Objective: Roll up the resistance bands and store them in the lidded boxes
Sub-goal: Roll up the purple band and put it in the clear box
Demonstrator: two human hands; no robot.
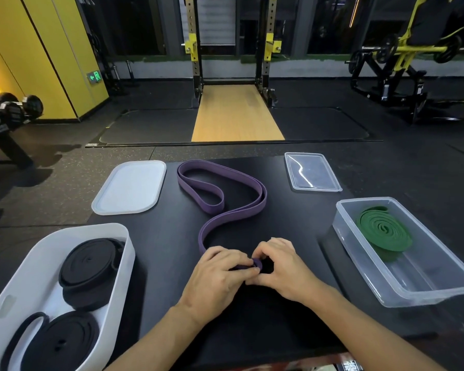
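Left hand (220,266) and right hand (281,266) meet fingertip to fingertip, both pinching the small started coil of the purple band (236,211), whose unrolled length snakes forward from the left hand's far side across the worktop (172,250); rolling likely proceeds forward.

The long purple rubbery band (262,195) looks matt and smooth, as do the coiled dark green rubbery band (381,228), the coiled black bands (89,263) and the matt black tabletop (292,215). The clear rectangular plastic box (426,285) and the clear flat plastic lid (314,172) are glossy with streaks of reflected light, while the white oval plastic tub (129,253) and the white plastic lid (130,187) look smooth but duller. The dark rubbery floor (105,162) is speckled and rough, and the pale wooden strip (236,113) is smooth.
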